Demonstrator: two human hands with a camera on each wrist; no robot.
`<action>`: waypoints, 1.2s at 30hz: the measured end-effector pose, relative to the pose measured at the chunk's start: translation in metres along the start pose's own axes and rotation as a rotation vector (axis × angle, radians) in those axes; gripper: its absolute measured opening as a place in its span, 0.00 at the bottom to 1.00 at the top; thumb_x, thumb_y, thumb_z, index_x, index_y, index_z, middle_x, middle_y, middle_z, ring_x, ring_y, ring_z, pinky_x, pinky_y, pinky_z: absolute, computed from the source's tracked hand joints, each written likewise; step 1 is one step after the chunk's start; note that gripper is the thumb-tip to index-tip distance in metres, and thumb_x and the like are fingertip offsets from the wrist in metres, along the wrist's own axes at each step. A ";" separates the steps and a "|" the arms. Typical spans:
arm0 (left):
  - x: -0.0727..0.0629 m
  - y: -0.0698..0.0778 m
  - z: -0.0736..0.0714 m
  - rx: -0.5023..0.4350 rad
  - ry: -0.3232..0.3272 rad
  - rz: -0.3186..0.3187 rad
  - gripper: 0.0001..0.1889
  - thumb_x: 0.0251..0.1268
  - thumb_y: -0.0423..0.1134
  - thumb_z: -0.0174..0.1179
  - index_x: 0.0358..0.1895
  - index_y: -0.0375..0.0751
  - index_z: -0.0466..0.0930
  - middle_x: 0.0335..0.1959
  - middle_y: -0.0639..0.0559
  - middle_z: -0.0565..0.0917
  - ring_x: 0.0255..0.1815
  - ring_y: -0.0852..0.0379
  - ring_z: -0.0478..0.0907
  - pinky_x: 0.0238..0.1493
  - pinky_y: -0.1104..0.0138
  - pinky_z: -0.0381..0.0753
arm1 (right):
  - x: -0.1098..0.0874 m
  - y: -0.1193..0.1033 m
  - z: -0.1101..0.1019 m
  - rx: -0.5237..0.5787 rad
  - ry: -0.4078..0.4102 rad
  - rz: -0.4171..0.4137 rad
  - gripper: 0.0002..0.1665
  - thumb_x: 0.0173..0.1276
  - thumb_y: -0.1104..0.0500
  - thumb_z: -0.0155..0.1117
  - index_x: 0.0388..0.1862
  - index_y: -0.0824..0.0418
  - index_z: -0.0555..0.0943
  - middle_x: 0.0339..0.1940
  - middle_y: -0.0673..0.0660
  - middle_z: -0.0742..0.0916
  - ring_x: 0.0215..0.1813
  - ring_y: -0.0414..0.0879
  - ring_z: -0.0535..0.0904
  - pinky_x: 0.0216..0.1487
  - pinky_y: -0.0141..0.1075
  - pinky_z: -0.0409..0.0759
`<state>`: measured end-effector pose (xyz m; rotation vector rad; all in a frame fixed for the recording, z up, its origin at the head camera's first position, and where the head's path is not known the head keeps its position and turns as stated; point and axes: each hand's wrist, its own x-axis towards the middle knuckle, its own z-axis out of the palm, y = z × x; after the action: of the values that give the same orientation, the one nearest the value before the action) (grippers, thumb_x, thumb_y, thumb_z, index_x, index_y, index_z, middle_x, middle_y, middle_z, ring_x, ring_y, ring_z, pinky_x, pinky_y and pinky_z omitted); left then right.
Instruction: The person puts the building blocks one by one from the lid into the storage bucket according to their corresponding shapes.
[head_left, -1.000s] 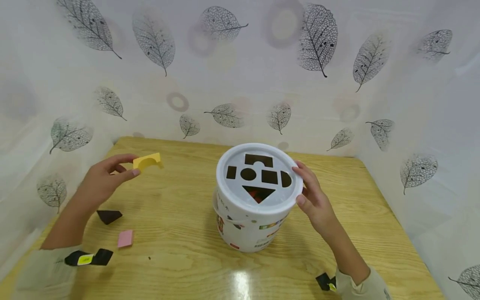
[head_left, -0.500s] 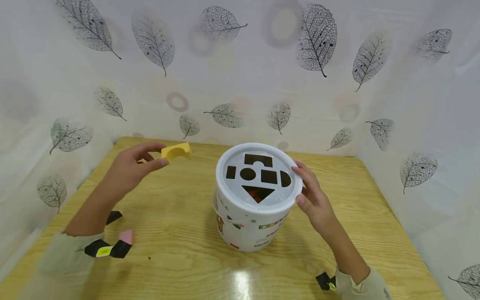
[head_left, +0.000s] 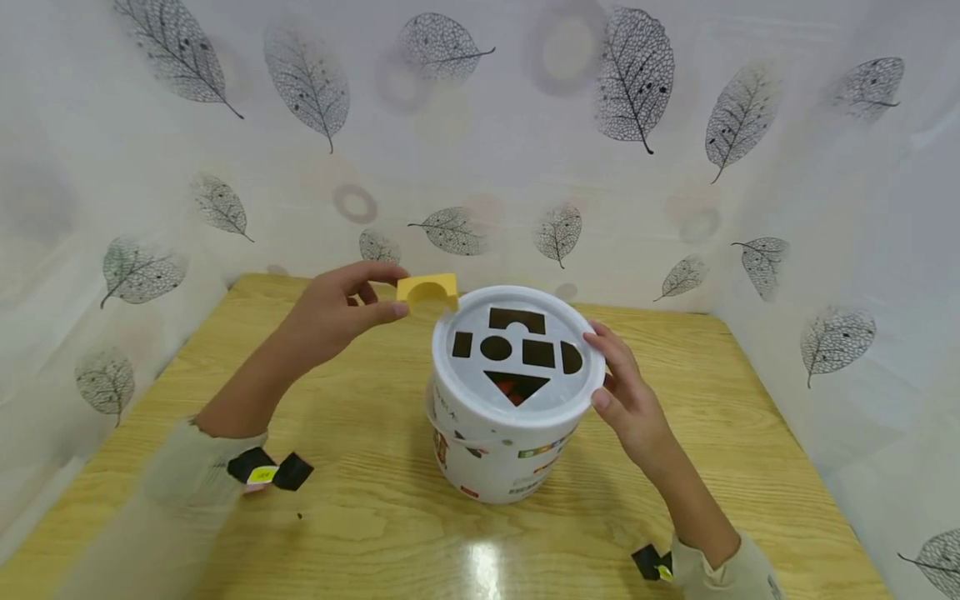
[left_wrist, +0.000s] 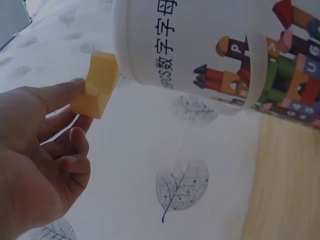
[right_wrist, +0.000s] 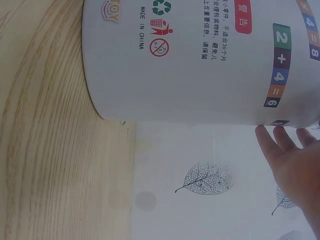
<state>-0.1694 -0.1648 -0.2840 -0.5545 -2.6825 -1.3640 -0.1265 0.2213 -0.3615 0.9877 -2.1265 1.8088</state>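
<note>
My left hand (head_left: 330, 312) pinches a yellow arch-shaped block (head_left: 426, 288) between thumb and fingers. It holds the block just off the lid's left rear rim. In the left wrist view the yellow block (left_wrist: 97, 85) is beside the bucket's upper side, a narrow gap away. The white toy-block bucket (head_left: 498, 467) stands upright on the table. Its white lid (head_left: 457, 392) has several cut-outs: an arch, rectangles, a circle, a half-round and a triangle. Fairly straight fingers of my right hand (head_left: 637, 408) rest against the lid's right rim; in the right wrist view, fingertips touch the bucket (right_wrist: 200, 95).
Part of a pink block (head_left: 255, 489) shows beneath the left wrist's black strap piece. The wooden table (head_left: 360, 533) ends at a leaf-patterned white curtain (head_left: 480, 150) at the back and both sides. A tiny dark speck (head_left: 300, 516) lies on the wood.
My left hand has carried the yellow arch block rightward and slightly up to the lid's edge. Its sleeve now covers the black block and most of the pink one. My right hand stays put.
</note>
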 end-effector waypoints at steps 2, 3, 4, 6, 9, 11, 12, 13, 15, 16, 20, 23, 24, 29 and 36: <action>0.005 0.005 0.005 -0.014 -0.022 0.008 0.22 0.68 0.51 0.66 0.63 0.54 0.78 0.47 0.52 0.80 0.40 0.50 0.74 0.30 0.63 0.75 | 0.000 0.000 0.000 0.003 -0.004 0.001 0.33 0.80 0.54 0.54 0.79 0.64 0.61 0.82 0.57 0.58 0.80 0.43 0.57 0.69 0.27 0.68; 0.008 0.008 0.007 -0.017 -0.029 0.008 0.22 0.68 0.51 0.66 0.63 0.54 0.78 0.46 0.52 0.80 0.40 0.50 0.74 0.31 0.62 0.75 | 0.000 0.000 0.000 0.005 -0.005 -0.001 0.33 0.80 0.54 0.54 0.79 0.64 0.61 0.82 0.58 0.58 0.79 0.43 0.58 0.69 0.27 0.69; 0.010 0.011 0.010 -0.021 -0.036 0.012 0.22 0.68 0.51 0.66 0.63 0.53 0.79 0.46 0.52 0.81 0.40 0.50 0.74 0.31 0.62 0.75 | 0.000 0.000 0.000 0.008 -0.006 -0.003 0.33 0.81 0.55 0.54 0.79 0.64 0.60 0.82 0.58 0.58 0.78 0.43 0.60 0.69 0.27 0.69; 0.015 0.017 0.015 -0.027 -0.045 0.024 0.22 0.67 0.49 0.67 0.62 0.53 0.79 0.48 0.52 0.81 0.40 0.50 0.74 0.31 0.61 0.75 | 0.001 0.000 0.000 0.013 -0.008 -0.007 0.33 0.81 0.55 0.54 0.78 0.65 0.60 0.81 0.58 0.58 0.78 0.42 0.62 0.68 0.27 0.69; 0.023 0.025 0.024 -0.032 -0.060 0.062 0.21 0.66 0.48 0.69 0.60 0.52 0.81 0.50 0.54 0.82 0.41 0.51 0.74 0.32 0.60 0.75 | 0.001 0.000 -0.001 0.015 -0.004 -0.017 0.33 0.81 0.54 0.54 0.78 0.66 0.61 0.81 0.58 0.58 0.77 0.42 0.63 0.68 0.27 0.69; 0.029 0.029 0.029 -0.037 -0.074 0.085 0.21 0.65 0.48 0.69 0.59 0.52 0.81 0.52 0.55 0.82 0.41 0.52 0.74 0.32 0.60 0.75 | 0.001 0.000 -0.001 0.012 0.001 -0.020 0.34 0.80 0.53 0.54 0.78 0.66 0.61 0.81 0.58 0.58 0.77 0.42 0.63 0.68 0.27 0.69; 0.031 0.031 0.032 -0.036 -0.082 0.094 0.20 0.65 0.48 0.69 0.59 0.52 0.81 0.52 0.56 0.82 0.41 0.52 0.74 0.32 0.60 0.74 | 0.001 0.000 -0.001 0.010 0.005 -0.021 0.34 0.80 0.53 0.54 0.78 0.66 0.61 0.81 0.58 0.59 0.77 0.42 0.62 0.68 0.27 0.69; 0.034 0.033 0.034 -0.036 -0.089 0.101 0.20 0.65 0.48 0.69 0.59 0.52 0.82 0.52 0.57 0.82 0.41 0.52 0.74 0.32 0.60 0.74 | 0.001 0.000 -0.001 0.008 0.007 -0.021 0.34 0.80 0.53 0.54 0.78 0.66 0.61 0.81 0.58 0.59 0.77 0.42 0.61 0.68 0.27 0.69; 0.039 0.035 0.039 -0.040 -0.104 0.105 0.20 0.65 0.48 0.69 0.58 0.53 0.81 0.52 0.57 0.82 0.41 0.52 0.74 0.32 0.60 0.74 | 0.001 0.000 -0.001 0.012 0.008 -0.016 0.34 0.80 0.54 0.54 0.78 0.66 0.61 0.81 0.58 0.59 0.76 0.42 0.63 0.68 0.27 0.70; 0.041 0.036 0.041 -0.044 -0.113 0.101 0.20 0.65 0.48 0.69 0.58 0.53 0.81 0.52 0.57 0.82 0.41 0.52 0.74 0.33 0.60 0.75 | 0.001 0.000 -0.001 0.016 0.007 -0.011 0.33 0.80 0.54 0.54 0.78 0.65 0.61 0.81 0.58 0.59 0.76 0.42 0.63 0.68 0.27 0.70; 0.048 0.040 0.050 -0.052 -0.154 0.080 0.20 0.64 0.48 0.69 0.59 0.53 0.82 0.53 0.57 0.83 0.42 0.51 0.74 0.35 0.59 0.76 | 0.000 0.000 0.000 0.024 0.001 0.007 0.33 0.80 0.54 0.54 0.78 0.65 0.61 0.81 0.58 0.58 0.74 0.42 0.67 0.66 0.28 0.72; 0.053 0.042 0.055 -0.034 -0.181 0.072 0.20 0.63 0.47 0.70 0.58 0.53 0.82 0.51 0.58 0.83 0.42 0.52 0.73 0.36 0.60 0.76 | 0.000 0.000 0.000 0.014 0.003 0.012 0.33 0.80 0.54 0.54 0.78 0.64 0.61 0.82 0.57 0.58 0.75 0.42 0.66 0.66 0.28 0.72; 0.054 0.043 0.057 -0.025 -0.187 0.072 0.20 0.63 0.47 0.70 0.58 0.53 0.82 0.51 0.57 0.83 0.42 0.52 0.73 0.36 0.60 0.76 | 0.000 0.000 0.000 0.009 0.004 0.011 0.33 0.80 0.54 0.54 0.78 0.64 0.61 0.81 0.57 0.58 0.75 0.41 0.66 0.67 0.28 0.71; 0.060 0.044 0.064 0.025 -0.209 0.094 0.20 0.64 0.47 0.70 0.58 0.52 0.82 0.49 0.57 0.82 0.40 0.51 0.72 0.38 0.60 0.76 | 0.001 0.000 0.000 -0.001 0.001 -0.001 0.33 0.80 0.54 0.54 0.78 0.64 0.61 0.81 0.58 0.58 0.78 0.42 0.61 0.69 0.28 0.68; 0.062 0.046 0.066 0.059 -0.228 0.103 0.18 0.64 0.45 0.70 0.56 0.50 0.83 0.48 0.51 0.82 0.39 0.50 0.70 0.38 0.61 0.74 | 0.001 0.000 0.000 0.013 0.000 -0.005 0.34 0.80 0.54 0.54 0.78 0.65 0.61 0.81 0.57 0.58 0.78 0.42 0.61 0.69 0.28 0.68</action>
<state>-0.2047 -0.0700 -0.2744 -0.8786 -2.8113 -1.2605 -0.1268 0.2207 -0.3610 0.9948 -2.1134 1.8228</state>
